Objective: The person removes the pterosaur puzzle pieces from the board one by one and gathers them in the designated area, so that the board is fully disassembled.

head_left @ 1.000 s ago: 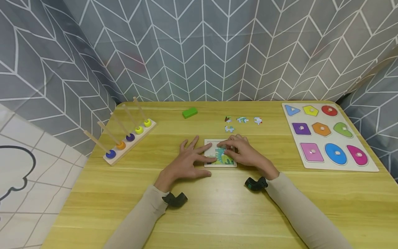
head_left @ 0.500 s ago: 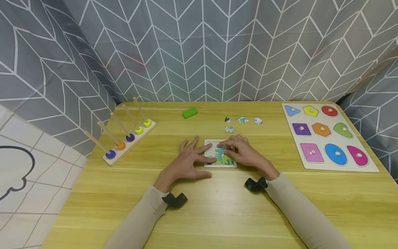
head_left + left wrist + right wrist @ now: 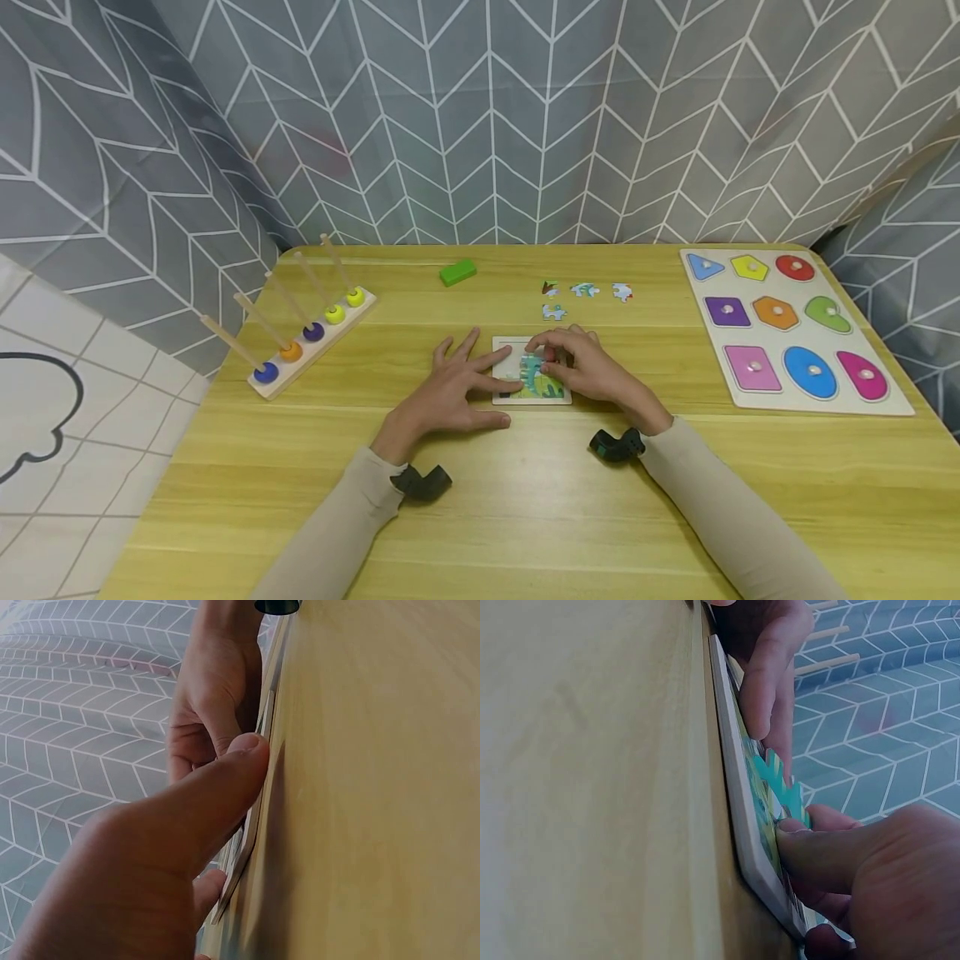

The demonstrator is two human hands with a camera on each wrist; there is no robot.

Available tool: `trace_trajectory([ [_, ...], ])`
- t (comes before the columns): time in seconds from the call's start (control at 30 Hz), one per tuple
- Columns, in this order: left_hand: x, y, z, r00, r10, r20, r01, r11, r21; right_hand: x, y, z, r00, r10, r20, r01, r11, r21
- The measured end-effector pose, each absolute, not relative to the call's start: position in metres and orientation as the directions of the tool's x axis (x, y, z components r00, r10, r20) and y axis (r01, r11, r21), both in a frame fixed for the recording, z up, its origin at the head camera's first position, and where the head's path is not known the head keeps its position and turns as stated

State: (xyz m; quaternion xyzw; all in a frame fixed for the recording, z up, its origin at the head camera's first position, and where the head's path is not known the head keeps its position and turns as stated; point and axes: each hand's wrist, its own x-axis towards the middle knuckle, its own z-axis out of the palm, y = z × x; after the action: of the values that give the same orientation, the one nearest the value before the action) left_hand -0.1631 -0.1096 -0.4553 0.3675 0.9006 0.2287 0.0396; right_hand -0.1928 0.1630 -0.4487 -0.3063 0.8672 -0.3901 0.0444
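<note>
A small jigsaw puzzle with a pale frame [image 3: 532, 402] lies on the table, its lower part filled with green and teal dinosaur pieces. My left hand [image 3: 450, 390] has its fingers spread, and its fingertips rest on the left side of the puzzle. Over the right side, my right hand [image 3: 588, 367] pinches a teal jigsaw piece [image 3: 786, 787] between thumb and fingers. That piece stands tilted above the others in the right wrist view, partly hidden by the fingers. Beyond the frame lie several loose jigsaw pieces [image 3: 554, 312].
A peg stand [image 3: 311, 346] with coloured rings is at the left. A green block [image 3: 457, 272] sits near the back edge. On the right lies a shape board [image 3: 798, 333] with knobbed pieces. A patterned curtain [image 3: 480, 125] hangs behind the wooden table [image 3: 510, 517].
The teal jigsaw piece in my right hand has shifted and tilted slightly over the puzzle, and the right fingertips have risen a little. My left hand has stayed in place.
</note>
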Motion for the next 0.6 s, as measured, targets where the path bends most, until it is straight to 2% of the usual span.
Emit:
trace_trajectory([
  [0.6,-0.1631,-0.1101,-0.4574,-0.726,0.679,0.106,0.644,0.619,0.450,-0.1904,0.1623,-0.4466,-0.806,-0.550,0.218,-0.520,0.483,-0.705],
])
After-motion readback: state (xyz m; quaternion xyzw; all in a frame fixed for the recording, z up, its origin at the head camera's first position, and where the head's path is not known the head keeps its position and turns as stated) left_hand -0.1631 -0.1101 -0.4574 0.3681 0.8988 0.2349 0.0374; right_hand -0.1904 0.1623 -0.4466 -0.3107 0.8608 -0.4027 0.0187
